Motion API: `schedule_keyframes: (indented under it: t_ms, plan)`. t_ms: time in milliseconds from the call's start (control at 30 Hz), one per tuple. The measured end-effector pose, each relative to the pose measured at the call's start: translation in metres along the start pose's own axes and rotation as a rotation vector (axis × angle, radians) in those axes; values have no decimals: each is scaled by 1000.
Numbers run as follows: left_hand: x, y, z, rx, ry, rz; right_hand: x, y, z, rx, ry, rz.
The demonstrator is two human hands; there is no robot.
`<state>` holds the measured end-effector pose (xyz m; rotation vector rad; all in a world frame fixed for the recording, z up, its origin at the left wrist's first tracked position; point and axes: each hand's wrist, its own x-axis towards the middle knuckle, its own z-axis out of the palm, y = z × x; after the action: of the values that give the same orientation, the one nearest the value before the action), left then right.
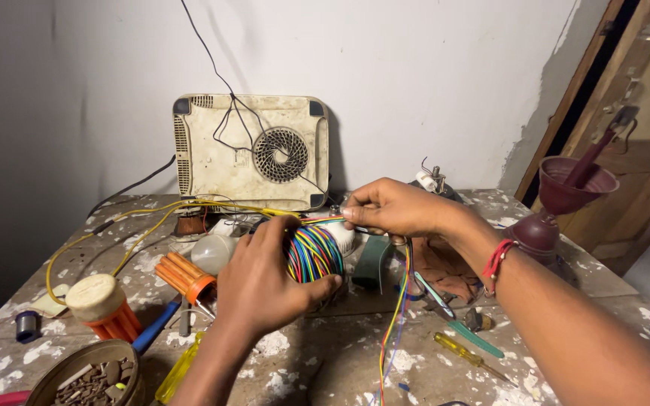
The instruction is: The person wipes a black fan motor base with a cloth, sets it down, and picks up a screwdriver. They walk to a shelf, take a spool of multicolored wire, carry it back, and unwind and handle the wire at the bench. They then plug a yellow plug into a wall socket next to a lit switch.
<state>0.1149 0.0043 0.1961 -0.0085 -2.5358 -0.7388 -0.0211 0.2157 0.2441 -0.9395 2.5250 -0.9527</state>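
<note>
The person's left hand [265, 282] is cupping a coil of multicoloured wires [314, 253] over the middle of a paint-spattered workbench [325, 353], fingers curled over the top of the coil and the thumb pressing in from below, so the hand is closing around it. The coil is standing on edge, its round face turned toward the camera and slightly right; its windings are running in vertical arcs of blue, yellow, green and red.

The right hand [396, 209] is pinching the loose strands of the same wires [323, 220] between thumb and fingertips just above and to the right of the coil. Those strands are lying nearly level, pointing left toward the coil's top. A further run of the wires [394, 316] is hanging down from the right hand, its long axis almost vertical, toward the near edge of the bench.

Behind the coil a dirty white appliance base with a round fan grille [251, 152] is leaning against the wall. An orange-handled tool [183, 275] is lying left of the left hand, a yellow screwdriver [462, 351] right of the hanging wires, and a maroon funnel [569, 184] is standing at the far right.
</note>
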Motion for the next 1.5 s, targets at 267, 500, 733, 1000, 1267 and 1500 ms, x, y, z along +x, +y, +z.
schedule_keyframes:
  t_ms: [267, 500, 733, 1000, 1267, 1500]
  plan:
    - [-4, -14, 43, -83, 190, -215, -26, 4, 42, -207, 87, -29]
    - [5, -36, 81, -518, 277, -425, -34, 24, 114, -283, 498, -180]
    - [7, -53, 86, -1104, 215, -673, -34, 32, 121, -316, 511, -245]
    - [5, -62, 82, -1498, -52, -707, -20, 16, 123, -347, 514, -212]
    - [6, -73, 95, -1449, 149, -594, -15, -6, 128, -589, 473, -274]
    - [7, -74, 95, -1586, 237, -515, -5, 4, 146, -737, 765, -602]
